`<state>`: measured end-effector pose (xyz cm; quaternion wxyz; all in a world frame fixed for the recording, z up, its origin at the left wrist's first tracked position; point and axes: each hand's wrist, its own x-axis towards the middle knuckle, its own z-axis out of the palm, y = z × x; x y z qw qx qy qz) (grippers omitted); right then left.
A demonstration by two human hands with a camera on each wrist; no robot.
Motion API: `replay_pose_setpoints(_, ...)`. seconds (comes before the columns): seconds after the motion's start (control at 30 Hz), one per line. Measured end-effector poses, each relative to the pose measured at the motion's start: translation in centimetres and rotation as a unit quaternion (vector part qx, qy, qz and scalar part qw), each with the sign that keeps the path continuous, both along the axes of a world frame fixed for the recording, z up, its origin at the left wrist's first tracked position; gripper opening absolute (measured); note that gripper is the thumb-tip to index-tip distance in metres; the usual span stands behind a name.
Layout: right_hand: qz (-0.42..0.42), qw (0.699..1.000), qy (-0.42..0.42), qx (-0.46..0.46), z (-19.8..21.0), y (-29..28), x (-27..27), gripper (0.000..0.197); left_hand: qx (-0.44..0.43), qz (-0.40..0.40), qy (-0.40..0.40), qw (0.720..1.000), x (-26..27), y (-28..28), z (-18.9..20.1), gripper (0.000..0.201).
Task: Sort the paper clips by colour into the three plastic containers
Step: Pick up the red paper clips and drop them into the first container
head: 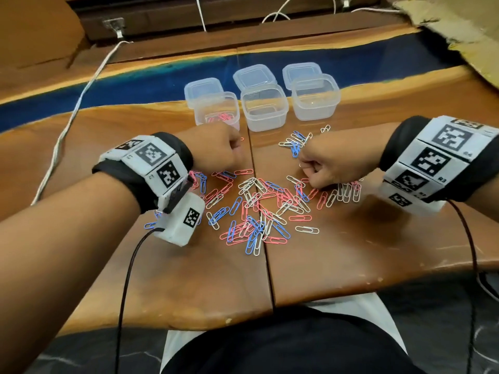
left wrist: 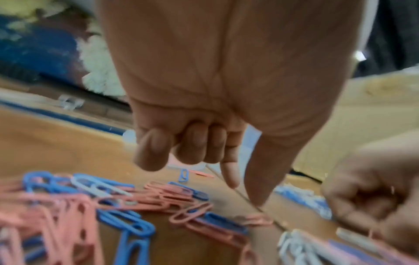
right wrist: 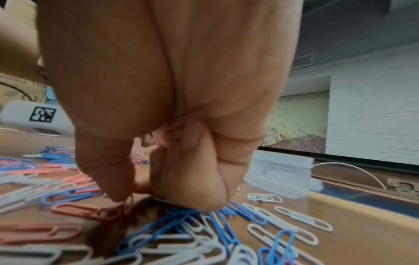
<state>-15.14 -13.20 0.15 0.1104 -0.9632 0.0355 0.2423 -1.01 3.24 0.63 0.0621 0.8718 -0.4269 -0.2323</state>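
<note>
Pink, blue and white paper clips (head: 259, 206) lie scattered on the wooden table. Behind them stand three clear containers: the left one (head: 199, 114) holds pink clips (head: 220, 117), while the middle one (head: 263, 117) and the right one (head: 314, 109) look empty. My left hand (head: 229, 155) (left wrist: 243, 193) hovers low over the pile's far left. Its thumb and forefinger point down, apart, with nothing between them, and the other fingers are curled. My right hand (head: 307, 164) (right wrist: 133, 191) is bunched at the pile's far right. Its thumb and forefinger pinch a pink clip (right wrist: 102, 213) at the table.
Three clear lids (head: 253, 75) lie just behind the containers. A white cable (head: 78, 103) runs along the table's left side. A seam (head: 266, 252) splits the tabletop down the middle. Torn cardboard (head: 459, 28) sits at the back right.
</note>
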Motion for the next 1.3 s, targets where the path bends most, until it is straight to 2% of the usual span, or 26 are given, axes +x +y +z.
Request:
replay_pose_setpoints(0.1, -0.022, 1.0, 0.003, 0.019, 0.2, -0.5, -0.4, 0.02, 0.003, -0.05, -0.02, 0.999, 0.4, 0.1, -0.9, 0.017)
replay_pose_setpoints(0.17, -0.096, 0.991, 0.006, 0.099, 0.7, -1.0, -0.7, 0.021, 0.003, -0.067, -0.014, 0.998, 0.4, -0.1, -1.1, 0.016)
replay_pose_setpoints(0.2, -0.154, 0.973, 0.011, 0.174, 0.9, -1.2, -1.0, 0.018, 0.001, -0.071, -0.008, 0.997, 0.3, -0.2, -1.1, 0.013)
replay_pose_setpoints(0.27, -0.248, 0.914, 0.003, 0.32, 1.3, -1.5, -1.4, 0.006, 0.016, -0.077, 0.0, 0.997, 0.2, -0.4, -1.0, 0.007)
replay_pose_setpoints(0.3, -0.279, 0.888, -0.012, 0.366, 1.5, -1.7, -1.6, 0.006, 0.028, -0.085, -0.002, 0.996, 0.1, -0.5, -0.9, 0.006)
replay_pose_setpoints(0.37, -0.31, 0.848, -0.03, 0.429, 1.6, -1.9, -2.0, 0.01, 0.047, -0.095, -0.016, 0.994, 0.1, -0.6, -0.8, 0.012)
replay_pose_setpoints(0.43, -0.323, 0.827, -0.034, 0.459, 1.4, -2.2, -2.2, 0.019, 0.036, -0.076, -0.014, 0.996, -0.1, -0.8, -0.5, 0.022)
replay_pose_setpoints(0.47, -0.329, 0.821, -0.027, 0.466, 1.2, -2.3, -2.3, 0.023, 0.013, -0.048, 0.018, 0.999, -0.2, -0.9, -0.4, 0.025)
replay_pose_setpoints(0.53, -0.337, 0.815, -0.002, 0.471, 0.8, -2.3, -2.4, 0.027, -0.057, 0.049, 0.157, 0.985, -0.4, -1.1, -0.1, 0.026)
replay_pose_setpoints(0.63, -0.332, 0.82, 0.029, 0.466, 0.3, -2.2, -2.5, 0.025, -0.118, 0.146, 0.338, 0.922, -0.9, -1.2, 0.3, 0.027)
replay_pose_setpoints(0.77, -0.3, 0.824, 0.035, 0.479, 0.2, -2.2, -2.7, 0.036, -0.156, 0.124, 0.477, 0.856, -1.9, -1.3, 0.6, 0.025)
replay_pose_setpoints(0.83, -0.293, 0.834, 0.023, 0.466, 0.3, -2.1, -2.9, 0.031, -0.188, 0.108, 0.527, 0.822, -2.4, -1.2, 0.7, 0.021)
replay_pose_setpoints(0.9, -0.28, 0.866, -0.007, 0.414, 0.4, -2.1, -3.1, 0.016, -0.21, 0.113, 0.557, 0.796, -2.6, -1.3, 0.5, 0.022)
replay_pose_setpoints(0.97, -0.202, 0.935, -0.04, 0.288, 0.5, -1.9, -3.3, 0.005, -0.209, 0.122, 0.573, 0.783, -2.8, -1.4, 0.1, 0.022)
replay_pose_setpoints(1.0, -0.145, 0.963, -0.05, 0.22, 0.6, -1.8, -3.4, 0.011, -0.199, 0.123, 0.568, 0.789, -2.9, -1.5, 0.0, 0.02)
replay_pose_setpoints(1.07, -0.068, 0.988, -0.047, 0.133, 0.5, -1.5, -3.4, 0.025, -0.172, 0.123, 0.525, 0.825, -3.2, -1.7, -0.3, 0.013)
replay_pose_setpoints(1.2, -0.032, 0.994, -0.061, 0.086, -0.5, -1.0, -3.3, 0.029, -0.136, 0.117, 0.38, 0.907, -3.8, -2.0, -0.9, 0.017)
replay_pose_setpoints(1.3, -0.023, 0.993, -0.07, 0.089, -0.9, -0.9, -2.9, 0.018, -0.103, 0.021, 0.221, 0.97, -4.0, -1.9, -1.3, 0.011)
